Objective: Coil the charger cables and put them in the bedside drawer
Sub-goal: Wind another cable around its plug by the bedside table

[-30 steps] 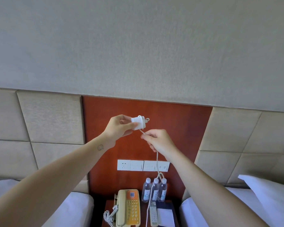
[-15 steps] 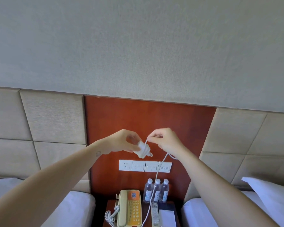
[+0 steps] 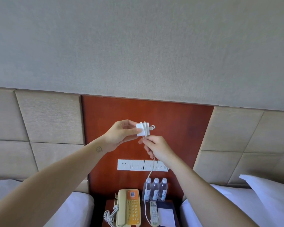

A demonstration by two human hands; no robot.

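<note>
A white charger block (image 3: 142, 131) is held up in front of the red wooden wall panel, with a few turns of its white cable (image 3: 152, 166) wound round it. My left hand (image 3: 121, 134) grips the block from the left. Just below it, my right hand (image 3: 155, 147) pinches the cable. From that hand the loose cable hangs down past the wall sockets to the bedside table (image 3: 109, 204) and ends beside the remote. The drawer is not in view.
On the bedside table stand a beige phone (image 3: 129, 208) with a curly cord, three water bottles (image 3: 155, 189), a remote (image 3: 153, 213) and a notepad (image 3: 166, 217). A socket strip (image 3: 142, 164) is on the panel. White beds flank the table, a pillow (image 3: 272, 192) at right.
My left hand has lifted the charger block back up and turned it. My right hand has passed under it, laying another turn of cable round the block.
</note>
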